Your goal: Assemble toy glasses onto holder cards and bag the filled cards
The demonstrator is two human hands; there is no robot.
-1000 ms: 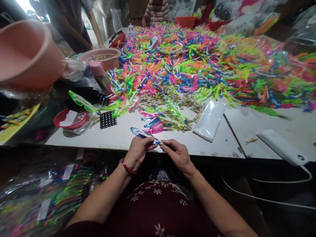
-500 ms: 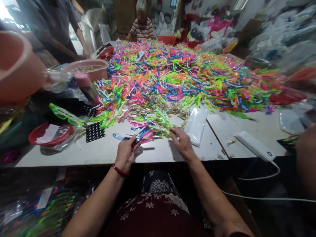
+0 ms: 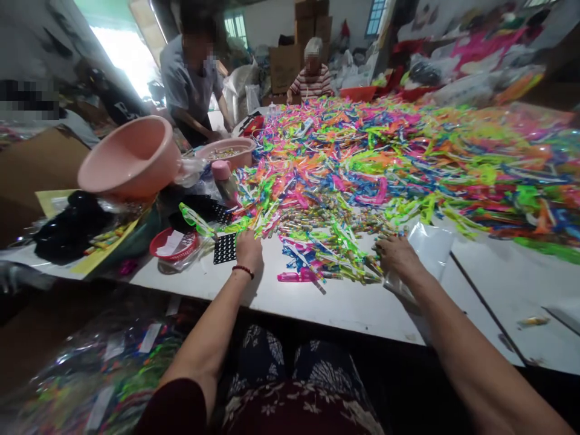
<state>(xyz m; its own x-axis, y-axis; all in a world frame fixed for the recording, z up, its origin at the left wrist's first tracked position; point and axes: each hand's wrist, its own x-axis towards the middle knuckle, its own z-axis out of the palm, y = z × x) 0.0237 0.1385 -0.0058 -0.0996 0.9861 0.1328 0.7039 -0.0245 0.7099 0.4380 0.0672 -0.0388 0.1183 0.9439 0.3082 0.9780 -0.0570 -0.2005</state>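
My left hand (image 3: 249, 251) reaches to the near left edge of a big heap of bright plastic pieces (image 3: 326, 163). Its fingertips meet green pieces there and are hidden. Right beside it lies a black sheet with white marks (image 3: 225, 248). My right hand (image 3: 399, 254) is bent down at small gold-patterned tubes (image 3: 357, 225), fingers curled; what they pinch does not show. A clear plastic bag (image 3: 430, 241) lies under and beside that hand. Between the hands is a smaller pile of assembled-looking pieces with tubes (image 3: 335, 251), a pink piece (image 3: 296, 276) at its front.
On the left stand a red basket with paper (image 3: 174, 243), a pink-capped bottle (image 3: 223, 180), a tilted pink basin (image 3: 131, 157) and a second pink basin (image 3: 231, 151). A loose tube (image 3: 533, 321) lies at right. Two people are across the table.
My left hand has let go of the blue-and-white piece and moved left to the green pieces. The right hand has moved right to the tubes. The view has swung left.
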